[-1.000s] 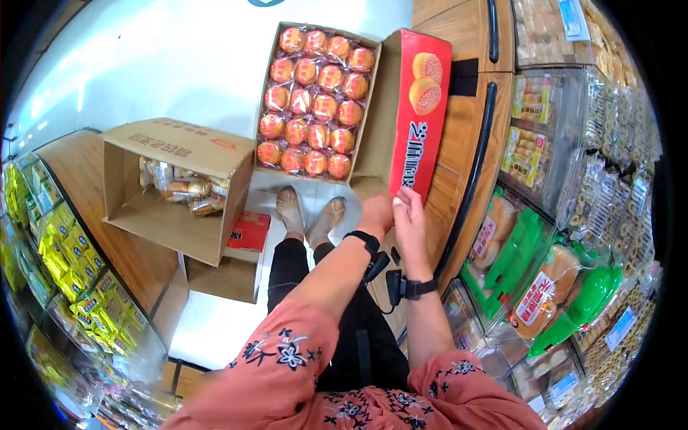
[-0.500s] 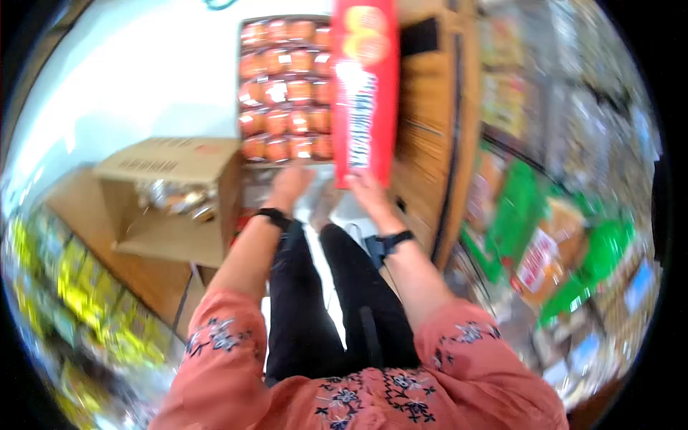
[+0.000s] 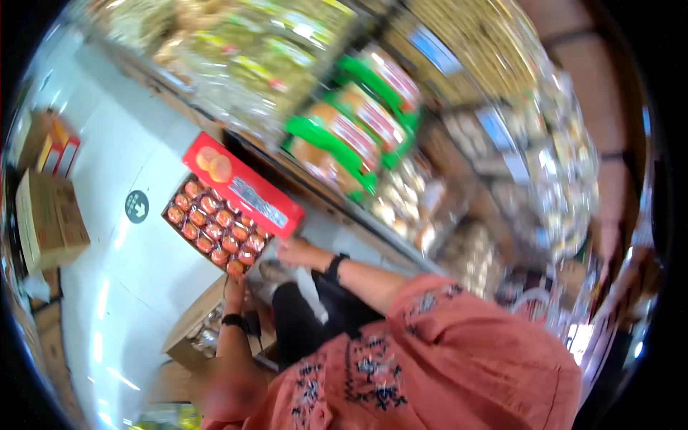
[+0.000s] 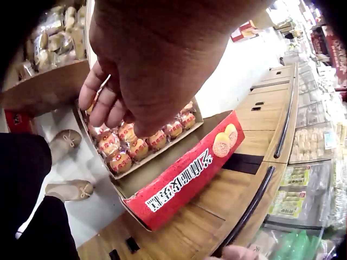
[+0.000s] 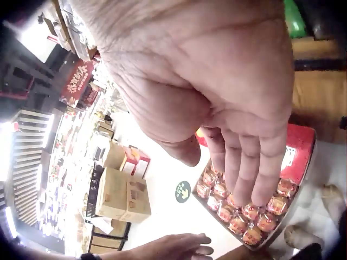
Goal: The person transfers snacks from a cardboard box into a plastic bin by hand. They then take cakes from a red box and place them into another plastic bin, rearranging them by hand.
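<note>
An opened cardboard box [image 3: 169,221] of several individually wrapped round cakes [image 3: 216,230] lies on the floor. Its red flap [image 3: 244,185] bears a picture of two cakes and white lettering. In the head view my left hand [image 3: 235,288] is at the box's near corner. The right hand [image 3: 302,253] is beside the near end of the red flap. In the right wrist view the right hand's fingers [image 5: 249,168] extend straight across the view of the box. The left hand's fingers [image 4: 103,103] hang loosely bent, overlapping the cakes in the left wrist view.
A carton of packaged bread [image 3: 188,309] stands near my left forearm. Wooden cabinets [image 4: 255,135] and shelves of packed goods, including green-edged bread bags [image 3: 373,129], line one side. More cartons [image 3: 47,222] stand across the floor, past a round floor sign [image 3: 137,206].
The head view has swung round and blurs. The red flap has swung from beside the cakes to partly over them. The hands, close together at the flap before, have moved apart.
</note>
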`<state>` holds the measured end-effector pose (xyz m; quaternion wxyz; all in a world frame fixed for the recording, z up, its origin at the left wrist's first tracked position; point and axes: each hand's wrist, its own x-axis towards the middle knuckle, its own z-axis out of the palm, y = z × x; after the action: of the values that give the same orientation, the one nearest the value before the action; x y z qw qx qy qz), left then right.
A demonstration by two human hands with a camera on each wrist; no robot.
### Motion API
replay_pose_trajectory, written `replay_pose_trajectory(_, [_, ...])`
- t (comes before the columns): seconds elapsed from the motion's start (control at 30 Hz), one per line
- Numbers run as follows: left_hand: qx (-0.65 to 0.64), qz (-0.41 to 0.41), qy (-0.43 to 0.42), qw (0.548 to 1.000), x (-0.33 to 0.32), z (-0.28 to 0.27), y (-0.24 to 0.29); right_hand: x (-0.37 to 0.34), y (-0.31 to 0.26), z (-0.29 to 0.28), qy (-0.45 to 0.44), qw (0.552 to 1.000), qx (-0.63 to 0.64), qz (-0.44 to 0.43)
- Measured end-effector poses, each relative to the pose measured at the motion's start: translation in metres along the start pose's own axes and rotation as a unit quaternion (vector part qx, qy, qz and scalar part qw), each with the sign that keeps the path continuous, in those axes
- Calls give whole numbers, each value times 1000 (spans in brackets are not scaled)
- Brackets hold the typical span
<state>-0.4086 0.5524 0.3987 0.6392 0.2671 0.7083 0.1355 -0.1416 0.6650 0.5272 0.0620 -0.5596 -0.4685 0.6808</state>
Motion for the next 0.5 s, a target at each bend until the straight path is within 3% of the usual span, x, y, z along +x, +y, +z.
replay_pose_trajectory(0.03, [-5,-6,-34,999,-6,-14,-2,11,39,2,-8,997,-6,-82])
replay_pose_trajectory(0.1, [7,-10,-120,993,-19,-36,2,-19,16,-13,-31,999,-12,-5])
replay_pose_trajectory(0.2, [37,-61,-52,996,-45,-38,3,-60,6,-29,31,999,22,34])
replay_pose_trajectory(0.37, [30,-125,-111,986,-53,-37,-10,-110,42,-56,47,997,60,26])
replay_pose_trajectory(0.47, [34,-83,-67,994,-85,-8,10,-138,55,-74,29,994,107,14])
replay_pose_trajectory(0.5, [26,-94,-108,989,-81,-7,11,-155,52,-82,35,993,115,9])
